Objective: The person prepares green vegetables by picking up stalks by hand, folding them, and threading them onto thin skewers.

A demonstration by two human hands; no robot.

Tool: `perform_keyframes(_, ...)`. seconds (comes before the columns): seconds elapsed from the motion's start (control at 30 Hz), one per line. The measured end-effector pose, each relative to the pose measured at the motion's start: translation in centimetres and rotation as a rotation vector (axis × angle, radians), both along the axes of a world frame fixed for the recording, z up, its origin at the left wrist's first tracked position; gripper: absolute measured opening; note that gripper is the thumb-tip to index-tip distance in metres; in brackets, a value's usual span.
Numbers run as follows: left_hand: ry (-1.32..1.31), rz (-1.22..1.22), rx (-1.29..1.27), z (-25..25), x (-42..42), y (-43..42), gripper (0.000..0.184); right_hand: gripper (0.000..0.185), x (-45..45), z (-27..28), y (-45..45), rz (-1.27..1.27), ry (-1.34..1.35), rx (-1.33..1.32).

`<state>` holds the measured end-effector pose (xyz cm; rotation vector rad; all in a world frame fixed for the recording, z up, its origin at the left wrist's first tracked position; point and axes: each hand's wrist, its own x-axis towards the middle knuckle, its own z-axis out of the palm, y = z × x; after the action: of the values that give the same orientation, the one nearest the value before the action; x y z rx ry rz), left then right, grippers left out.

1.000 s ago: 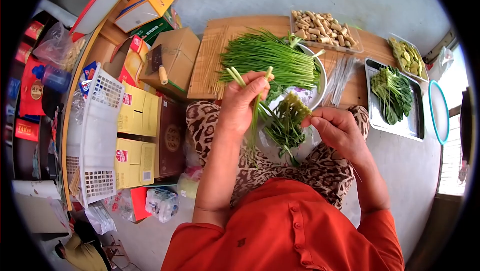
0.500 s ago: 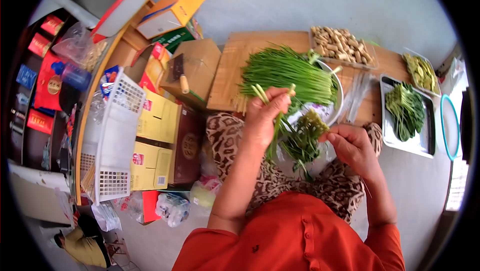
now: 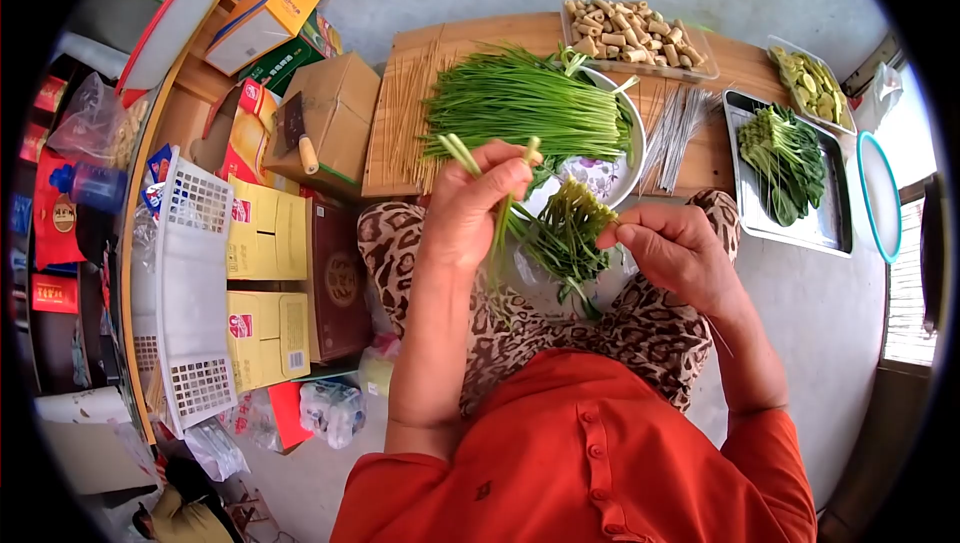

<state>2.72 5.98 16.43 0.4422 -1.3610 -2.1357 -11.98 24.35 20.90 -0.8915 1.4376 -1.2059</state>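
My left hand (image 3: pixel 470 205) is closed around a few green stalks, whose pale ends stick out above the fingers. Opposite it, my right hand (image 3: pixel 675 248) pinches the edge of a bunch of leafy greens (image 3: pixel 568 233), with a thin stick showing below the wrist. The bunch hangs between both hands, over my lap. Just beyond, a large heap of long green stalks (image 3: pixel 530 103) lies partly on a white bowl with a floral pattern (image 3: pixel 625 178). Where the stalks and the bunch meet near my left fingers is hard to make out.
The wooden table (image 3: pixel 740 83) bears thin wooden sticks (image 3: pixel 405 108), metal skewers (image 3: pixel 680 128) and a box of beige rolled pieces (image 3: pixel 635 35). At right stand a metal tray of greens (image 3: pixel 785 163) and a tub (image 3: pixel 818 93). Cartons (image 3: pixel 268 228) and a white basket (image 3: pixel 195 283) are at left.
The camera view shifts right and down, then back left and up. Both hands keep their holds, with little movement relative to each other.
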Motion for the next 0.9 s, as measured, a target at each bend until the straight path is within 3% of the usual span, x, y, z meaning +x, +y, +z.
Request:
perform_keyframes(0.07, -0.006, -0.112, -0.013, -1.1, -0.4, 0.6, 0.020, 0.021, 0.1, -0.4, 0.1, 0.001, -0.002, 0.009)
perform_keyframes(0.17, 0.010, -0.018, 0.033, -1.6, -1.0, 1.4, 0.019, 0.020, -0.2, -0.6, -0.5, 0.006, -0.021, -0.021)
perform_keyframes(0.23, -0.033, 0.071, -0.137, -1.7, -1.5, 1.9, 0.020, 0.020, -0.3, -1.3, -0.6, -0.064, 0.024, 0.000)
perform_keyframes(0.3, -0.020, 0.142, -0.136, -2.0, -1.2, 1.3, 0.024, 0.020, -1.2, -2.8, -0.4, -0.085, 0.010, -0.023)
perform_keyframes(0.47, 0.121, 0.243, -0.094, -3.0, 1.6, -3.7, 0.035, 0.023, -5.5, -8.6, 0.8, -0.142, -0.198, -0.110)
perform_keyframes(0.57, 0.115, 0.422, 0.078, -3.9, 4.6, -7.4, 0.043, 0.023, -8.5, -12.4, 1.4, -0.206, -0.310, -0.096)
perform_keyframes(0.67, 0.200, 0.426, 0.199, -6.4, 7.5, -10.7, 0.059, 0.023, -10.1, -15.5, 2.4, -0.273, -0.449, -0.038)
perform_keyframes(0.7, 0.199, 0.495, 0.260, -6.1, 7.7, -10.6, 0.050, 0.023, -10.0, -15.4, 2.1, -0.273, -0.446, -0.044)
perform_keyframes(0.9, 0.385, 0.522, 0.280, -6.9, 9.2, -11.8, 0.037, 0.022, -9.4, -15.5, 1.6, -0.233, -0.410, -0.020)
